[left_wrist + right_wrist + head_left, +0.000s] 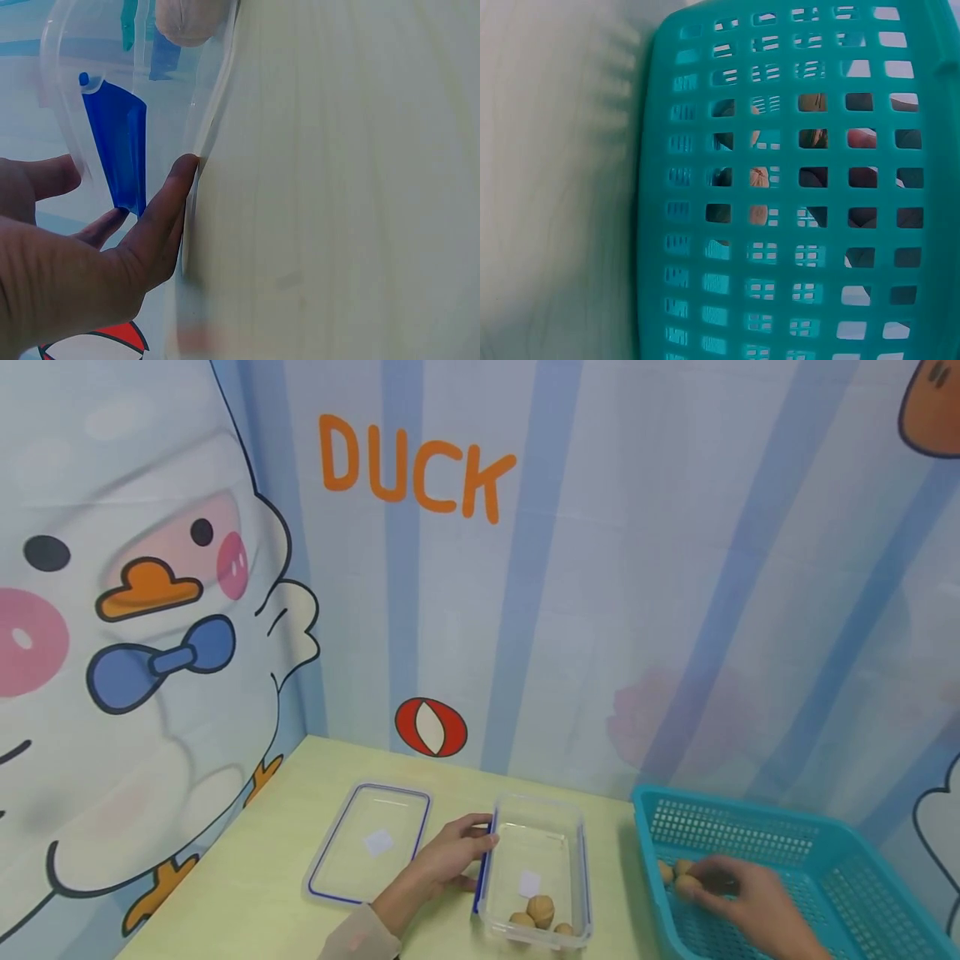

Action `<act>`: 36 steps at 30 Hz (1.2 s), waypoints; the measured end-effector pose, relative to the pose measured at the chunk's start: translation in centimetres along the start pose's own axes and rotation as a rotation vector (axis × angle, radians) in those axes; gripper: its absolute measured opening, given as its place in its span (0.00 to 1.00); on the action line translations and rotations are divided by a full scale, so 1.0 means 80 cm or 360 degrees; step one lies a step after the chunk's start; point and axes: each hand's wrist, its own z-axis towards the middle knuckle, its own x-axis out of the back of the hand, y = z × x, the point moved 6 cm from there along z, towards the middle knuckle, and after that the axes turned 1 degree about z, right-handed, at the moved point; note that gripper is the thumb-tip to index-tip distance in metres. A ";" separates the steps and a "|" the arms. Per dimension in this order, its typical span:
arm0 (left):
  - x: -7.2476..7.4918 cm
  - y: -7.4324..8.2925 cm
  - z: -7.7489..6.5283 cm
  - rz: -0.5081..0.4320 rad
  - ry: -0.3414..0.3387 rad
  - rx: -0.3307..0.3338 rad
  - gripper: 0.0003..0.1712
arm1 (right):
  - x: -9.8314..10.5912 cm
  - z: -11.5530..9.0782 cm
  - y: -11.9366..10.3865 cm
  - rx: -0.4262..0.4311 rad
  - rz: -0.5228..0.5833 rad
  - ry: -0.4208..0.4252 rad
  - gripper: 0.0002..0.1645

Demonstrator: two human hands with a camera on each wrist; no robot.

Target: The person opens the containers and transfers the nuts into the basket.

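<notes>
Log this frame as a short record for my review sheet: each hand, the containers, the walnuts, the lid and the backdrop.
Left hand: left hand holds the side of the clear container
Right hand: right hand inside the teal basket, fingers at a walnut; grip unclear
Container: uncovered, three walnuts visible at the near end
Basket: three walnuts visible beside the fingers
Lid: lid flat on the table, left of the container
Backdrop: striped cloth reading DUCK

The container [543, 850] stands between the lid [356, 868] and basket [757, 831].
</notes>
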 end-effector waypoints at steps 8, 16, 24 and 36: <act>0.000 0.000 -0.001 0.0018 0.0013 0.0014 0.34 | -0.004 0.003 0.005 -0.0041 0.0073 -0.0086 0.28; -0.001 0.002 -0.002 0.0064 0.0034 0.0039 0.34 | 0.004 -0.001 -0.004 0.0068 0.0054 0.0029 0.24; 0.002 0.004 -0.002 0.0064 0.0031 0.0025 0.35 | 0.007 -0.006 -0.067 0.0295 -0.0069 0.0176 0.25; -0.002 0.005 -0.004 0.0028 0.0000 -0.0008 0.34 | -0.055 0.001 -0.175 0.1007 -0.0091 0.0110 0.15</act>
